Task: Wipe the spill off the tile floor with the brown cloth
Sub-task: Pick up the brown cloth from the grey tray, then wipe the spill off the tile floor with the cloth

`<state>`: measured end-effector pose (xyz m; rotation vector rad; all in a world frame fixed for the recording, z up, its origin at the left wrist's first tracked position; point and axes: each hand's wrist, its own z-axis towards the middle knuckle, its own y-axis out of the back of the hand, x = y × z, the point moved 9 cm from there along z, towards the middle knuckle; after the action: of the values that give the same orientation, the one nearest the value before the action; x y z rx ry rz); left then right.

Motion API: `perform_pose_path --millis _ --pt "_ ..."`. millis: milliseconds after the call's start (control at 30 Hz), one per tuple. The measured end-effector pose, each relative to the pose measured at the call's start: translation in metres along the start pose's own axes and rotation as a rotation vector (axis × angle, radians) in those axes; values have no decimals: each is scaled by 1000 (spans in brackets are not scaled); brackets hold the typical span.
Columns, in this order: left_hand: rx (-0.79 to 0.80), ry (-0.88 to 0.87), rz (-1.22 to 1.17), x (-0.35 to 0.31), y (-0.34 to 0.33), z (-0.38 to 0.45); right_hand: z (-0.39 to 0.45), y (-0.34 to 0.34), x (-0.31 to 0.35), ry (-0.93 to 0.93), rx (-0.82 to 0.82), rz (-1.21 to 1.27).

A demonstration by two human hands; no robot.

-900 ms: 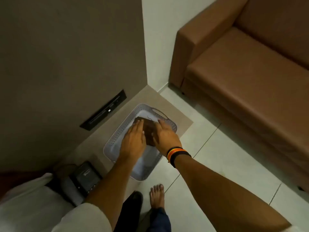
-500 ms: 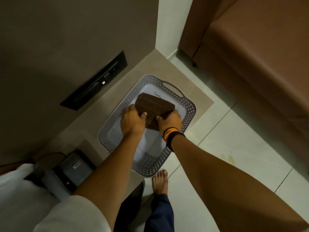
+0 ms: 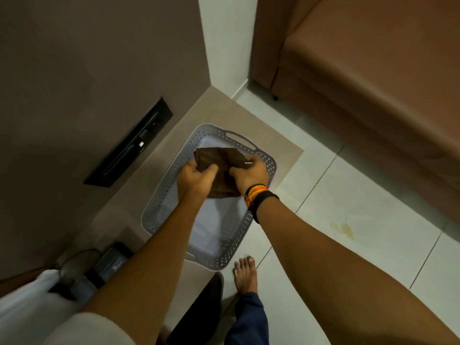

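A folded brown cloth hangs just above a grey perforated basket. My left hand grips its left edge and my right hand grips its right edge; the cloth sags between them. A small yellowish spill lies on the pale tile floor to the right of the basket, well clear of both hands.
A brown sofa fills the upper right. A tall brown cabinet panel with a black slot stands at the left. A dark device sits near the lower left. My bare foot rests just below the basket.
Both hands have closed on the brown cloth and lifted it from the basket's floor; it now sags and partly unfolds between them. The view has tilted down, revealing the spill.
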<state>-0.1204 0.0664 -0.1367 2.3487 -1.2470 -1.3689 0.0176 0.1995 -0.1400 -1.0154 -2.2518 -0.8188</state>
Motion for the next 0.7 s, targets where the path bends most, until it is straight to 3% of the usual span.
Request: perform_pose_path --millis 200,367,533,700 --pt "125 -206 9 -69 -41 -73 -29 101 -7 6 -88 258" --pt "280 -297 30 -95 -138 -150 -37 217 -55 -24 -264 420" --pt "422 -268 122 -51 -257 -207 -36 314 -155 -131 -390 461" --pt "563 -59 231 51 -364 -247 -25 382 -280 -246 -432 318"
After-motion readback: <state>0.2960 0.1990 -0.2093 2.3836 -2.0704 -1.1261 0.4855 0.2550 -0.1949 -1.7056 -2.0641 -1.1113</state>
